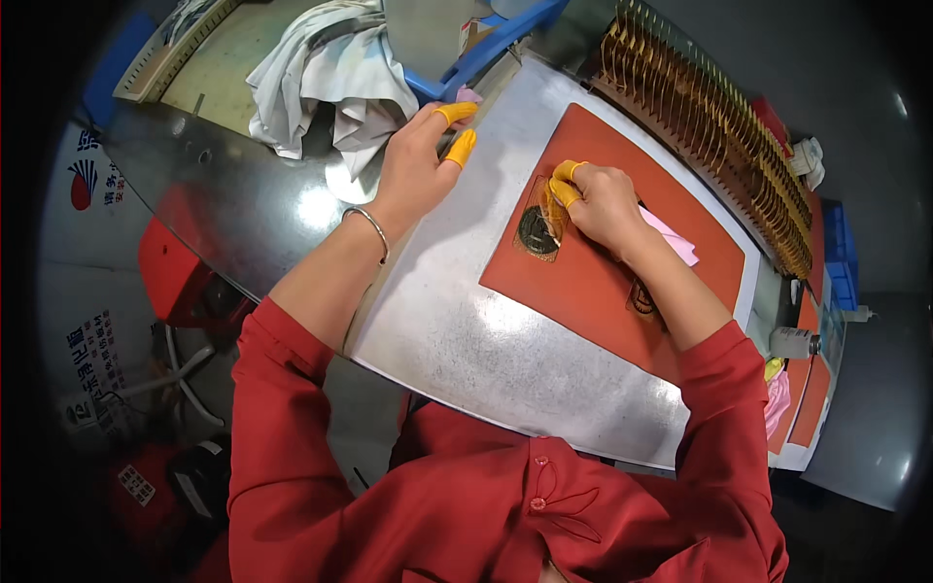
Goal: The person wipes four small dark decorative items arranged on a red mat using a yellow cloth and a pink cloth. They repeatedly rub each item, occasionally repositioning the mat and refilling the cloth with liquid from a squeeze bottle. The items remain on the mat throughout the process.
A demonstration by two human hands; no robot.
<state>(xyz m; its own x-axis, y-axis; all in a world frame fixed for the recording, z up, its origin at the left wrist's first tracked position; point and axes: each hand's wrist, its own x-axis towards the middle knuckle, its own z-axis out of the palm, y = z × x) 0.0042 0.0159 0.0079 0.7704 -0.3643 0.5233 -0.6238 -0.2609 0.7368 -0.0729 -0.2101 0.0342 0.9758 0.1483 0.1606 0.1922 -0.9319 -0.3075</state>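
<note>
My right hand (603, 202) is closed in a pinch, with yellow finger cots on its thumb and fingertip. The pinch is at the edge of a thin amber sheet (537, 231) with a dark round pattern, which lies on an orange-red mat (583, 291). A second dark-patterned piece (640, 297) shows partly beside my right forearm. Some pink cloth (669, 236) sticks out beyond my right wrist. To the left, my left hand (413, 165) is open, its thumb and index finger apart in yellow cots. Its index tip is close to a small pink scrap (468, 95); contact cannot be told.
The mat rests on a white-edged metal worktop (437, 311). A slotted rack (714, 136) with several upright amber sheets runs along the far right. Crumpled white cloth (335, 73) and a blue-framed bin (501, 49) stand at the back. A small bottle (792, 342) is at right.
</note>
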